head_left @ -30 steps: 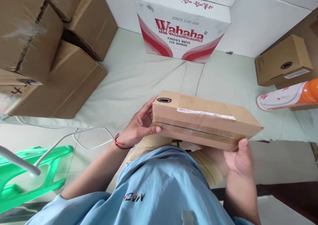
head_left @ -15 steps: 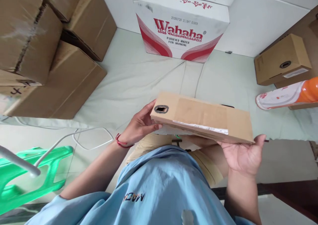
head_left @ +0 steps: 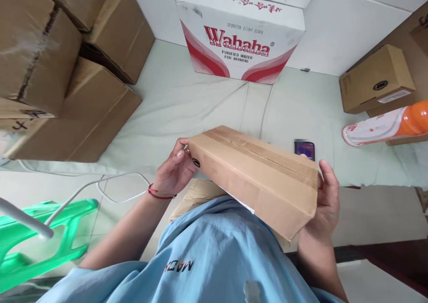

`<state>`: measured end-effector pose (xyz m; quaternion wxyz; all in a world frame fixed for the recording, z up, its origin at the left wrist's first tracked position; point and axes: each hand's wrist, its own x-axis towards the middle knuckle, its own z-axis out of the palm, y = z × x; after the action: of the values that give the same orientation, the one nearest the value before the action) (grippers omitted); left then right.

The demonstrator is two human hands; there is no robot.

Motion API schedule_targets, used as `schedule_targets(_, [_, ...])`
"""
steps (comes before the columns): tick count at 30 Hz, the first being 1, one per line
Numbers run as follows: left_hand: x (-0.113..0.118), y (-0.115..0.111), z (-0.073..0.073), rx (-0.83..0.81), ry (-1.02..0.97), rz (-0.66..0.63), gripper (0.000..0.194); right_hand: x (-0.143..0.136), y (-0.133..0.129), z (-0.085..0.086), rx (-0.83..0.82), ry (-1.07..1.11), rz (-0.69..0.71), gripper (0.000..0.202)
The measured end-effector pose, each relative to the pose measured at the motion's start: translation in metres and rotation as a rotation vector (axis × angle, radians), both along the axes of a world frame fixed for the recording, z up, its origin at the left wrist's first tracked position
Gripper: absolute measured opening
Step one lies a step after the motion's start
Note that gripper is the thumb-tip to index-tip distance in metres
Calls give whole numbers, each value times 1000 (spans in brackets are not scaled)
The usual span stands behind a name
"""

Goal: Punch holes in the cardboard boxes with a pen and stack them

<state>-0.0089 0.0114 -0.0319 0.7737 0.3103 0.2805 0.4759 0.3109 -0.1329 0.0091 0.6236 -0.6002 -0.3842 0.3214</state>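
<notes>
Cardboard box (head_left: 257, 176) hangs between the person's two hands, over the near edge of the cloth-covered surface (head_left: 187, 102) and in front of the blue shirt (head_left: 197, 245). Half a second ago the side with the oval hole (head_left: 196, 162) faced up; now the box has been rolled, so a taped, seamed side is uppermost, and the hole and the white label (head_left: 242, 201) have turned toward the body. Its right end has also swung nearer the shirt, which leaves the seam exposed to view and a phone (head_left: 305, 150) visible just beyond the right hand (head_left: 323, 209). That suggests handling to turn the box about, with no sign of opening it.

The left hand (head_left: 175, 171) is partly curled at its end, fingers touching the corner, thumb close to the forefinger. The right hand is more open, cupping the far end, thumb raised clear; its fingers are mostly hidden. Both forearms reach forward, the right one more steeply.
</notes>
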Motion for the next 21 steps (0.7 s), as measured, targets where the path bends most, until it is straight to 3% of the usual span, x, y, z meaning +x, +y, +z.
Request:
schedule_targets(6, [3,-1,9,103,15,66,32,4,3,1,-7,72,-121,61])
schedule_targets(9, [8,-5,18,151,57,110,36,8,6,-1,-9,109,-112,62])
schedule_targets(12, [11,-10,31,233,142,169,42,16,15,-13,-60,145,-61,65])
schedule_targets(16, [8,-16,44,363,389,216,48,26,43,-32,-220,130,-38,48])
schedule_targets(19, [3,-19,46,457,546,249,50,34,74,-36,-367,-25,46,48])
schedule_targets(21, [2,-22,42,516,643,261,50,42,92,-34,-460,-320,55,46])
